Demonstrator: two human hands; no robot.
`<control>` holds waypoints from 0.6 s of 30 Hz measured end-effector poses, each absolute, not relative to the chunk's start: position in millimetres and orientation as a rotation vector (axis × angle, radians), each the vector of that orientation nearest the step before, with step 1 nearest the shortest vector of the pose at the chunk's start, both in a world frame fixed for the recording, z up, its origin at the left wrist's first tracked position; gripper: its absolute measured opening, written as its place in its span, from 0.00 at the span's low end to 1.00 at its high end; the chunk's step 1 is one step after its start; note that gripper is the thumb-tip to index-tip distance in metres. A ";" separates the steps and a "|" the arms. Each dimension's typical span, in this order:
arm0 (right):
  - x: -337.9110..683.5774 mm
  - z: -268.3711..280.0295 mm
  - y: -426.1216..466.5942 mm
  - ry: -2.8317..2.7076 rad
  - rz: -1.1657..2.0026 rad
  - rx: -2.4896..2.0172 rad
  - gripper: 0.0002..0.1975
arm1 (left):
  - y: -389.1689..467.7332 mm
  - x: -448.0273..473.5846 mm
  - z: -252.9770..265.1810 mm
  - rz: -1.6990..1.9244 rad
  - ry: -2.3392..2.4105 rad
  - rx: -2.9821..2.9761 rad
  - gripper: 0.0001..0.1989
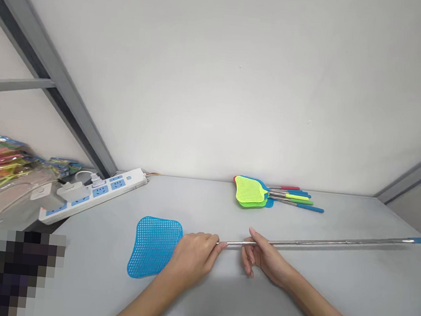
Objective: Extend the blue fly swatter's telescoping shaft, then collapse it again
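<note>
Grey tabletop. Left hand grips blue fly swatter by its rod, near the head end; right hand half-open, rod between thumb and fingers. Swatter pile beyond right hand, power strip beyond left.

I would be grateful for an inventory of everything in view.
Long swatter: one, blue and silver, table front
Other swatters: several, yellow, green, blue, red, table back
Power strip: one, white and blue, table left
Plugs: at least three, white, on the strip
Wrapped bundles: several, pink and yellow, far left
Table: one, grey, below
Wall: one, white, behind
Frame bars: several, grey, both sides
Left hand: one, bare, gripping the long swatter
Right hand: one, bare, at the rod
</note>
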State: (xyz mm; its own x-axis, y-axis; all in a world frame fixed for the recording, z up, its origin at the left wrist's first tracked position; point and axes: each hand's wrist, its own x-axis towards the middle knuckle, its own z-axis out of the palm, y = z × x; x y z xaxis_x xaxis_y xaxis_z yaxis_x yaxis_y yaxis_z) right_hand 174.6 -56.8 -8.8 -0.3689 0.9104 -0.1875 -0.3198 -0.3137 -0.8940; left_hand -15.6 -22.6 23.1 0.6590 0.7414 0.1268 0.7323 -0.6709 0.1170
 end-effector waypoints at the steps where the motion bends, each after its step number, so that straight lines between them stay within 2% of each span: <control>1: 173.1 -9.6 -56.0 -1.006 1.804 -0.916 0.26 | -22.3 -16.1 23.6 0.255 1.255 2.807 0.21; 18: 149.1 -19.1 -32.4 -0.976 1.833 -0.791 0.23 | -8.8 -25.4 16.6 0.272 1.380 2.752 0.23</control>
State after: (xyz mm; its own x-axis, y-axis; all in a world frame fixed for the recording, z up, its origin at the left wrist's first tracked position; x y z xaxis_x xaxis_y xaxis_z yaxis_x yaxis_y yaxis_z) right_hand 149.1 -32.4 -19.1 -0.4024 0.9073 -0.1222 -0.4053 -0.2962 -0.8649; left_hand -25.4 -8.8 16.6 0.5859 0.7993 0.1338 0.7904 -0.6001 0.1234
